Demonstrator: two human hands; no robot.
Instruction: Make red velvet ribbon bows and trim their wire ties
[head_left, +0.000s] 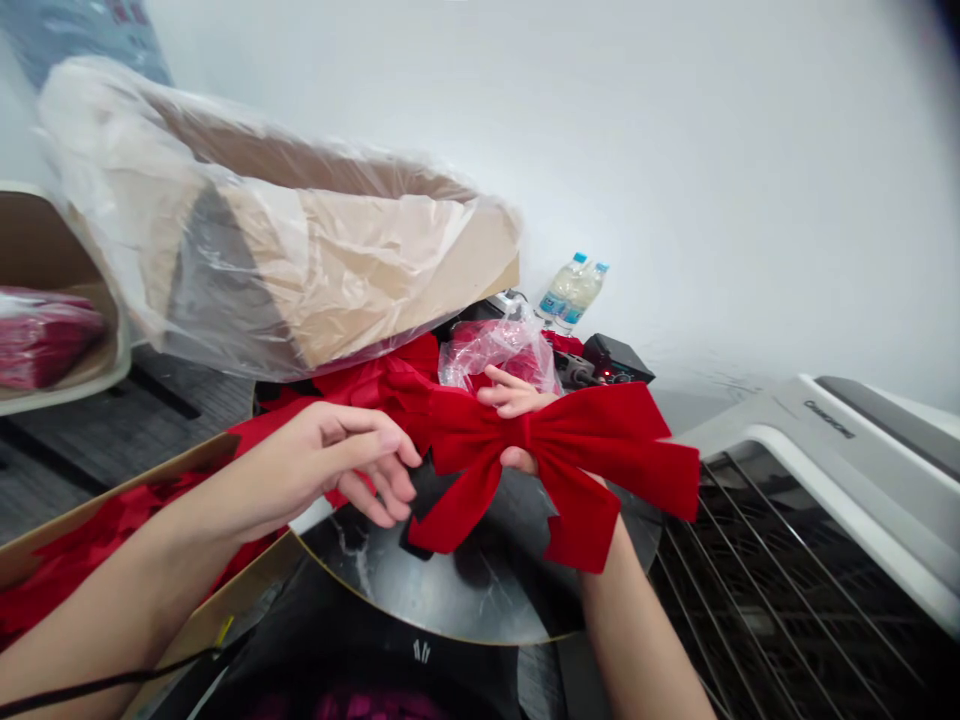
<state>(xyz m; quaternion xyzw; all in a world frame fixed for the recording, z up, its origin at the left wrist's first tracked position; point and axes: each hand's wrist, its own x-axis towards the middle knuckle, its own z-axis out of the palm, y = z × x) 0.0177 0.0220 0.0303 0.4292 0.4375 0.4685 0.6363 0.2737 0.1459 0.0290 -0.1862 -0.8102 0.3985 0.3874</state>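
A large red ribbon bow [592, 435] with long tails is held up over the dark round table. My right hand [517, 400] is behind its knot, the thumb below and fingers above, closed around its middle. Part of that hand is hidden by the bow. To the left, my left hand [371, 465] hangs with loosely bent fingers apart and nothing in them, close to the bow's left tail. Behind both hands lies a pile of red ribbon fabric [375, 385], beside a clear plastic bag [499, 350] with red contents.
A cardboard box lined with clear plastic [375, 250] stands at the back left. Two bottles [574, 292] and a black device [619, 358] are by the wall. A white heater [840, 470] is at right. A long box of red pieces [112, 520] lies under my left arm.
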